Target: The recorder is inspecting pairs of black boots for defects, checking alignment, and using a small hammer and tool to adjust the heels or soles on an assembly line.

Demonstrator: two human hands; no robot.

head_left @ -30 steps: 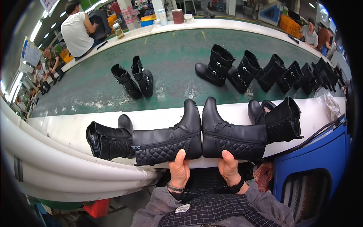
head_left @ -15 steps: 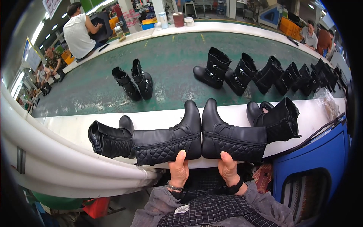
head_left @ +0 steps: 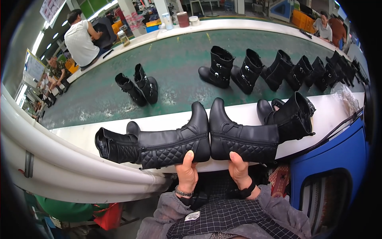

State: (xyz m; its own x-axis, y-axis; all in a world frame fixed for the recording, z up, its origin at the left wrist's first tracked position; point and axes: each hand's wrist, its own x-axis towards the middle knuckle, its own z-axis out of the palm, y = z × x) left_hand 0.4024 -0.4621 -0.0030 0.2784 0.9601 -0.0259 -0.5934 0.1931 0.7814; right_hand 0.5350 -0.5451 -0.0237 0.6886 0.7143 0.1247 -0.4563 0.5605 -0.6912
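Two tall black boots with quilted panels and side zips lie on their sides, soles pressed against each other and toes pointing away from me. My left hand (head_left: 187, 172) grips the left boot (head_left: 163, 138) near its heel, thumb on top and the fingers hidden beneath. In the same way my right hand (head_left: 238, 171) holds the right boot (head_left: 254, 135) by its heel end. Beyond the left shaft lies another quilted boot (head_left: 118, 146), partly covered. Past the right shaft is a black boot (head_left: 292, 119) with its opening toward the right.
Under the boots runs a white ledge (head_left: 81, 128), bordering a green belt (head_left: 175, 85). A pair of buckled boots (head_left: 147, 87) stands on it at left, and a row of boots (head_left: 218, 67) extends right. A white duct (head_left: 71, 159) and a blue machine (head_left: 330, 151) flank me. Several people sit beyond.
The view has turned slightly, shifting the whole scene a little. Both hands keep the same hold on the two boots, which stay sole to sole.
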